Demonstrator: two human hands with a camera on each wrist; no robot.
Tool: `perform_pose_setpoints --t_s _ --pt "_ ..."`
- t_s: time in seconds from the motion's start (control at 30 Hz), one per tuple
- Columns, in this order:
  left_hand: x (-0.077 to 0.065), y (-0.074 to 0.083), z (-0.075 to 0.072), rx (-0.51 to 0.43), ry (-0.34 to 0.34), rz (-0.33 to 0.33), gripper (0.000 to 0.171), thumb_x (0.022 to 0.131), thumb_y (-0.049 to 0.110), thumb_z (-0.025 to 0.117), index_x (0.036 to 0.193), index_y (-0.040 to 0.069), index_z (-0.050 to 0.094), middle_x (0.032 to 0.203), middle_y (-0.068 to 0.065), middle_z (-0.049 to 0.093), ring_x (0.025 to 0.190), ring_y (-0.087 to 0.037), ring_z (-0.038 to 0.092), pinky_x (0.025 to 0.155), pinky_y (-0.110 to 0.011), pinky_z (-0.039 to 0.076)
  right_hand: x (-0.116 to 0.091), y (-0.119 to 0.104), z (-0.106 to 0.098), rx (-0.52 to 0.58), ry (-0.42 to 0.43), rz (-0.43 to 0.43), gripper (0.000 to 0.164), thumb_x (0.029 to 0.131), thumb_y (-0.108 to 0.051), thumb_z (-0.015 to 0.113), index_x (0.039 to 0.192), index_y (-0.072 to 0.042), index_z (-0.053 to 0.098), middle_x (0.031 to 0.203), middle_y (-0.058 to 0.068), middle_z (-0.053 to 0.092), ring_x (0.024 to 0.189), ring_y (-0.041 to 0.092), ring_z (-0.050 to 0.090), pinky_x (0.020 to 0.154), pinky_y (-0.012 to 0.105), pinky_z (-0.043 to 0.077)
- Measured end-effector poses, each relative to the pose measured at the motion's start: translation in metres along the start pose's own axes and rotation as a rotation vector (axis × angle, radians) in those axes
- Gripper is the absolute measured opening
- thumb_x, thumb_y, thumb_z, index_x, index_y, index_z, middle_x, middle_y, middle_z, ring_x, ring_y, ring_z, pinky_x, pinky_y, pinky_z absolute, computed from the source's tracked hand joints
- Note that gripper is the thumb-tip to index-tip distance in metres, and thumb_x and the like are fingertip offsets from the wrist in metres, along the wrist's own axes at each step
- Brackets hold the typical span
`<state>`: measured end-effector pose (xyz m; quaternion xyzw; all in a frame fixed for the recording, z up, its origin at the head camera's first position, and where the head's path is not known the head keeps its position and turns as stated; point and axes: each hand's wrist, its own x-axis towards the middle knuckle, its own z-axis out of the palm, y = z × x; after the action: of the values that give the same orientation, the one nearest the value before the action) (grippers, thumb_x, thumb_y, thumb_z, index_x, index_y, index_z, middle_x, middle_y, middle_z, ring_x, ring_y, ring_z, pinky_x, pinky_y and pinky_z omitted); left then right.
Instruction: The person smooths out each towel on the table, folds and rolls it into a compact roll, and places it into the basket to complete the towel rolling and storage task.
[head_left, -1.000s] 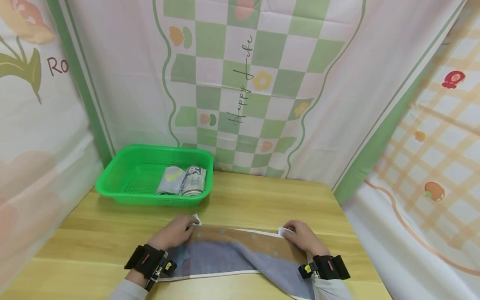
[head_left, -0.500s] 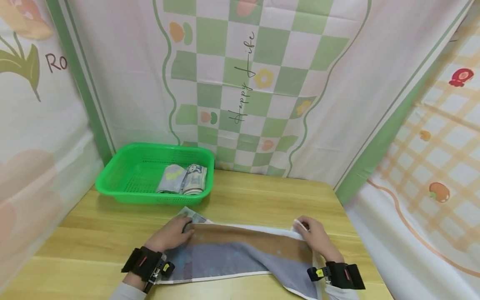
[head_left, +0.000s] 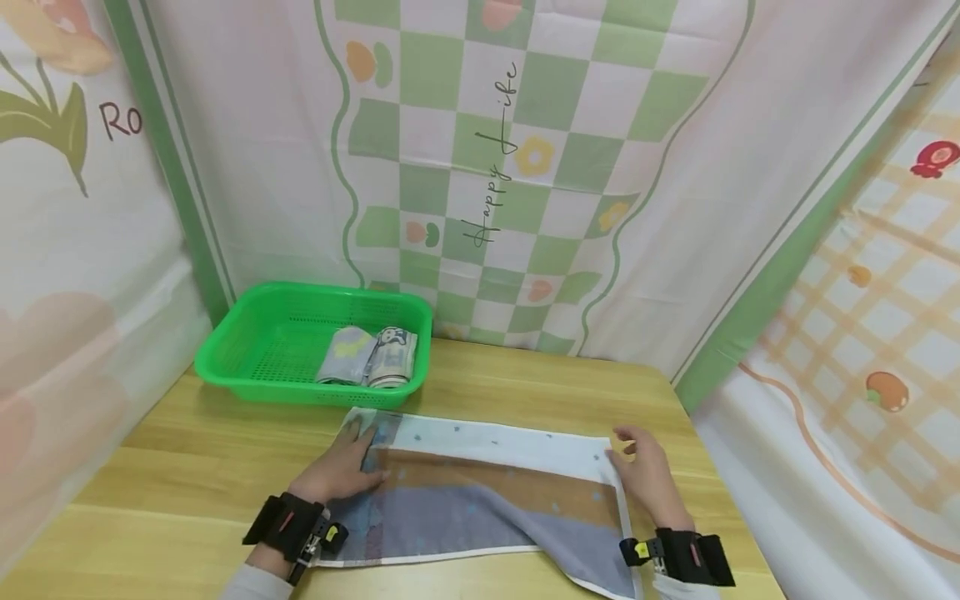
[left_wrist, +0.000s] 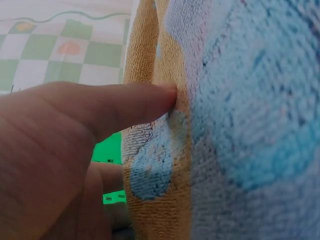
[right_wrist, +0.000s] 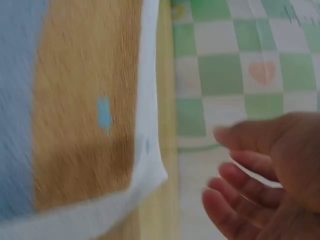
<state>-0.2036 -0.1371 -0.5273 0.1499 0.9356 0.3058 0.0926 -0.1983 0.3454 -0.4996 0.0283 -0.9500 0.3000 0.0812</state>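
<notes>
A towel (head_left: 442, 518) in grey-blue and brown, with a white far strip and pale hems, lies spread on the table. Its front edge is wavy, and a fold runs diagonally toward the front right corner. On its left end rests my left hand (head_left: 341, 467), fingers spread and thumb on the brown band. The left wrist view shows the thumb against the terry cloth (left_wrist: 155, 75). At the towel's far right corner is my right hand (head_left: 647, 475). In the right wrist view the fingers (right_wrist: 245, 185) are loosely bent, apart from the towel's white hem (right_wrist: 147, 100).
A green plastic basket (head_left: 262, 387) stands at the back left of the wooden table (head_left: 525, 375). Two folded cloths, one grey (head_left: 348, 354) and one patterned (head_left: 392, 358), sit in its right part. Printed curtains (head_left: 285, 183) hang behind and at both sides.
The towel's far edge was gripped by both hands and is now let go, lying flatter with its white strip showing. The right hand has moved right; the left hand's fingers have spread.
</notes>
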Motion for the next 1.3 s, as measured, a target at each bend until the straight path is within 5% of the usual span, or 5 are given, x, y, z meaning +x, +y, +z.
perform_pose_setpoints --t_s 0.13,0.33,0.67,0.97,1.3 --pt "0.0 0.0 -0.002 0.003 0.011 0.022 0.095 0.088 0.035 0.076 0.155 -0.011 0.026 0.158 -0.044 0.01 0.148 -0.058 0.009 0.113 -0.071 0.028 -0.008 -0.016 0.016 -0.021 -0.137 -0.087 0.059 0.088 -0.015 0.079 0.135 0.009 0.055 0.132 0.029 0.057 0.117 0.045 0.058 0.095 0.055 0.052" --pt "0.005 0.001 -0.007 0.065 0.017 0.056 0.095 0.087 0.037 0.077 0.151 -0.014 0.031 0.156 -0.045 0.017 0.146 -0.06 0.015 0.115 -0.071 0.026 -0.012 -0.025 0.031 -0.113 -0.36 -0.068 0.098 0.075 -0.039 0.089 0.145 0.011 0.044 0.151 0.04 0.036 0.141 0.058 0.031 0.113 0.067 0.032" --pt "0.012 -0.001 -0.009 0.021 -0.017 0.052 0.101 0.084 0.04 0.08 0.153 -0.012 0.028 0.158 -0.043 0.015 0.147 -0.06 0.013 0.116 -0.071 0.022 0.003 -0.014 0.029 -0.096 -0.407 -0.077 0.11 0.07 -0.038 0.094 0.151 0.009 0.037 0.157 0.041 0.022 0.145 0.059 0.02 0.114 0.071 0.028" --pt "-0.002 0.003 0.002 -0.057 -0.069 0.055 0.095 0.081 0.031 0.086 0.148 -0.014 0.037 0.157 -0.043 0.017 0.146 -0.06 0.015 0.114 -0.07 0.027 -0.026 -0.02 0.032 -0.101 -0.438 -0.093 0.118 0.063 -0.041 0.096 0.151 0.009 0.036 0.155 0.045 0.021 0.143 0.064 0.017 0.111 0.076 0.022" --pt "0.002 0.008 -0.001 -0.027 -0.062 0.049 0.094 0.082 0.034 0.084 0.15 -0.01 0.038 0.159 -0.039 0.019 0.148 -0.056 0.017 0.116 -0.067 0.029 -0.034 -0.017 0.025 -0.093 -0.457 -0.101 0.119 0.065 -0.038 0.096 0.154 0.007 0.031 0.157 0.043 0.017 0.143 0.065 0.014 0.11 0.079 0.022"
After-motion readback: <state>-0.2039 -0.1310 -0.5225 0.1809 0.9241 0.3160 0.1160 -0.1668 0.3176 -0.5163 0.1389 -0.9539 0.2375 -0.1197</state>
